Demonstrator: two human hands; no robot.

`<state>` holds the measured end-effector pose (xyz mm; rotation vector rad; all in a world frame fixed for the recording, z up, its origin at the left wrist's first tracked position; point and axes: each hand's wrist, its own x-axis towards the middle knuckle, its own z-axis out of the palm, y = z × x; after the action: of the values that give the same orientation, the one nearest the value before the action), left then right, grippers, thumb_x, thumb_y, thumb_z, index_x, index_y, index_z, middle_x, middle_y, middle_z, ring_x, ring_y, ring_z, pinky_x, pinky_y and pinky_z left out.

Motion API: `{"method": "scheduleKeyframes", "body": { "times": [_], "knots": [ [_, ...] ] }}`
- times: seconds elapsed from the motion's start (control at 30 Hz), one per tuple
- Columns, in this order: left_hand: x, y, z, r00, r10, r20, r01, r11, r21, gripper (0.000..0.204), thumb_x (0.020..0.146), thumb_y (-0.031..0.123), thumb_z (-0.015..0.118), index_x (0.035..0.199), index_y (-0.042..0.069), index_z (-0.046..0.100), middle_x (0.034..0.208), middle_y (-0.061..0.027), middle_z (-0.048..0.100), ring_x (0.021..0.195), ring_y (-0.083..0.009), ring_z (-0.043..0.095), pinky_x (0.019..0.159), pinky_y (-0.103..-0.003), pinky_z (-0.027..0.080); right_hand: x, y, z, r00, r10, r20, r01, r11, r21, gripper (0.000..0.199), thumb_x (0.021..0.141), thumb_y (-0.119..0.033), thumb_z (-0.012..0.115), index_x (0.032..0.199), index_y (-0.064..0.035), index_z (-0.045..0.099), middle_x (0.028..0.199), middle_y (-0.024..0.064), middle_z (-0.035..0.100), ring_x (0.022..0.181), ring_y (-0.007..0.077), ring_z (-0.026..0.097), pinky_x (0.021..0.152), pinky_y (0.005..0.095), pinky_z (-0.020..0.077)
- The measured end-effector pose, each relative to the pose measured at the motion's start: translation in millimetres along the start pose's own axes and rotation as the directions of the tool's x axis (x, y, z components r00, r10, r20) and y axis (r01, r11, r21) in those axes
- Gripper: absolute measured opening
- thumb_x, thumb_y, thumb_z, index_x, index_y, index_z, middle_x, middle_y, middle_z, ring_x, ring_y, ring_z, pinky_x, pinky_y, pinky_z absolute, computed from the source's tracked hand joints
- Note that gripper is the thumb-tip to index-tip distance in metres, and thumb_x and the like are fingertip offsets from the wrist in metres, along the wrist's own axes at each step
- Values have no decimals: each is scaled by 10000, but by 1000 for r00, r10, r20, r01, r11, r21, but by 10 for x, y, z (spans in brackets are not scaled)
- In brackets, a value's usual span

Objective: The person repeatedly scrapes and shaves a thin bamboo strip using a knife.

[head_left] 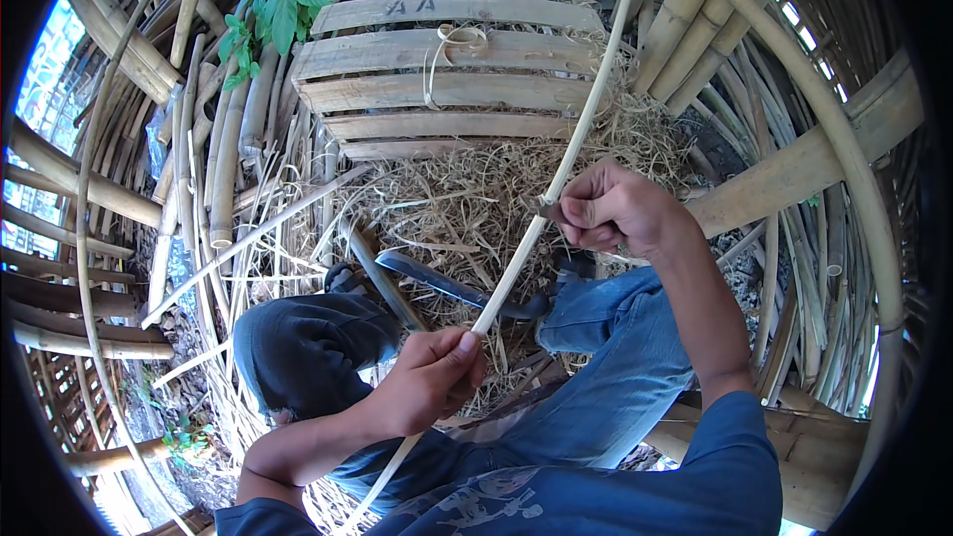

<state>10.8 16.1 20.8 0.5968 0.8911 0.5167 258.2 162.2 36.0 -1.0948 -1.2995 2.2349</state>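
A long, pale bamboo strip (518, 263) slants across the view, from the lower edge between my legs up to the wooden slats at the top. My left hand (429, 383) is closed round its lower part, with the thumb lying along it. Higher up, my right hand (617, 210) is closed on a small dark blade (542, 206), whose tip touches the strip. The fingers hide the rest of the blade. Between my knees lies a dark, curved, flat thing (437, 280), its kind unclear, beside a greyish pole (382, 278).
Pale shavings (447, 199) cover the ground ahead. Beyond them lies a slatted wooden crate (447, 89) with a curled strip (462, 38) on top. Bamboo poles (226, 164) lean at left, and a thick bamboo pole (809, 154) crosses at right. A leafy plant (283, 5) grows at upper left.
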Motion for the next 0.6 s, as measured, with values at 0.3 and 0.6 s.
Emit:
{"method": "scheduleKeyframes", "body": {
  "times": [0.3,0.6],
  "knots": [
    [-26,37,40,1000,8,-1,-8,1000,1,408,1032,312,345,764,34,477,536,34,300,427,-64,260,402,-237,214,-75,-65,-37,994,-70,-87,64,995,-71,192,856,-85,591,708,36,615,505,14,486,395,51,351,383,229,232],
    [-65,-44,-11,997,-61,47,63,998,-23,395,1030,314,368,773,42,493,531,20,363,424,-65,319,398,-235,230,-142,-132,-313,956,-141,-259,138,990,-31,200,853,-114,579,674,-28,566,492,-15,429,396,54,339,376,239,227]
  ]
}}
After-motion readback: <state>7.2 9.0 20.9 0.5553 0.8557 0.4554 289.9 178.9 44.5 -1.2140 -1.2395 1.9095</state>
